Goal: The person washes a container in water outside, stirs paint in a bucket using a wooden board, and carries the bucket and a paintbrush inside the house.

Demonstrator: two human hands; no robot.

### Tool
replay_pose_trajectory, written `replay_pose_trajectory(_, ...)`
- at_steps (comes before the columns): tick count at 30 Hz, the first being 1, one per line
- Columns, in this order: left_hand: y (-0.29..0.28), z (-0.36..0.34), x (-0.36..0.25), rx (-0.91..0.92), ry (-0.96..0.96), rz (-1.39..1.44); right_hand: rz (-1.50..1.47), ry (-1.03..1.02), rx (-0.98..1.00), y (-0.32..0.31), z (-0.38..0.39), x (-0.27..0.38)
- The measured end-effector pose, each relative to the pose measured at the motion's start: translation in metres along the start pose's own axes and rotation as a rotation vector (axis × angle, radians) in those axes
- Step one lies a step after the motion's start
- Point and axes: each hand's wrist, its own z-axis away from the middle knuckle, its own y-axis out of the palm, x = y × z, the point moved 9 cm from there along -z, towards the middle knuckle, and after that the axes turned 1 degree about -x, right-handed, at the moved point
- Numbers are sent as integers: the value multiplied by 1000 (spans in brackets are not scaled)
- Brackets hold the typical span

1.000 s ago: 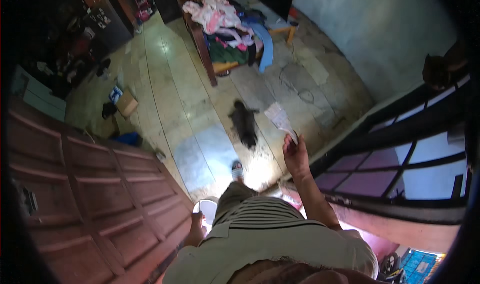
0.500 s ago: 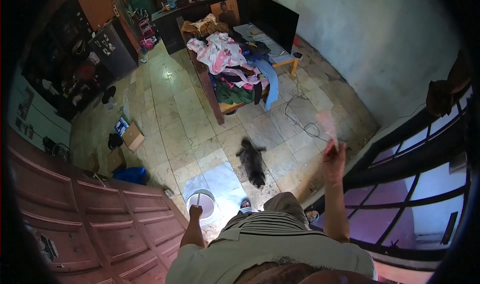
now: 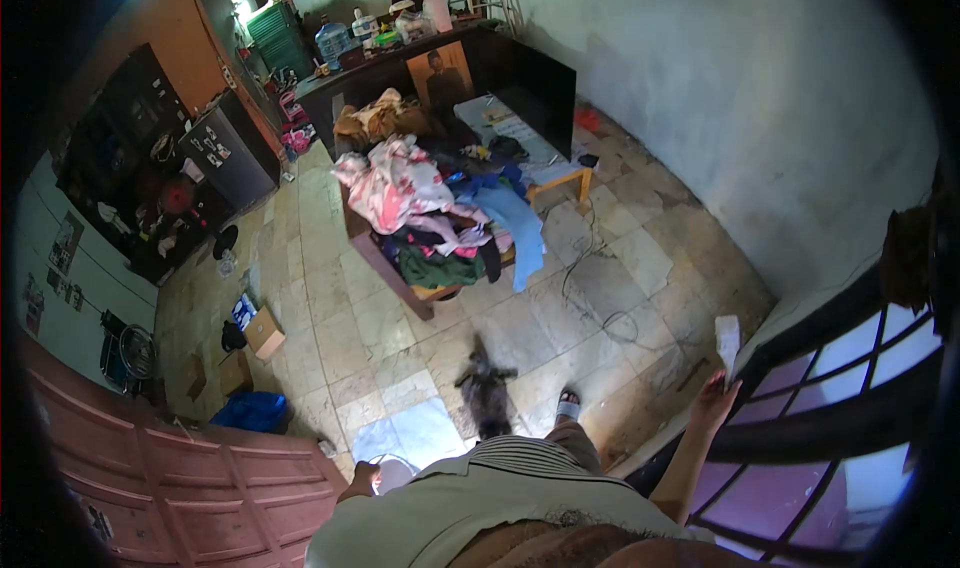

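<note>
At the lower left, my left hand (image 3: 366, 478) is closed at the rim or handle of a pale bucket (image 3: 398, 474), which my body partly covers. What lies in the bucket cannot be made out. My right hand (image 3: 714, 401) is raised beside the dark-framed window, its fingers closed on a flat whitish piece (image 3: 728, 337) that sticks up from them; its exact kind is unclear. Close in front of me, a dark grey cat (image 3: 484, 393) is on the tiled floor, partly hidden by my body. My sandalled foot (image 3: 569, 403) is forward to its right.
A heap of clothes (image 3: 410, 193) covers a wooden bench (image 3: 395, 273) ahead. A cable (image 3: 618, 323) loops over the floor tiles. Brown panelled doors (image 3: 210, 478) stand at left, near a blue bag (image 3: 250, 411) and a cardboard box (image 3: 265, 334). The barred window (image 3: 800, 408) is at right.
My right hand has moved right and lower, toward the window, with the whitish piece. One foot has come forward. The bucket has moved nearer my body, and the view has tilted up.
</note>
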Motion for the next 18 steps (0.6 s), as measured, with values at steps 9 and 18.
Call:
replay_pose_trajectory(9,8,69,-201,23,375,-157,55,154,-52,28,-159,-18)
replay_pose_trajectory(18,40,63,-411,8,880,-147,89,256,-63,103,-229,-92)
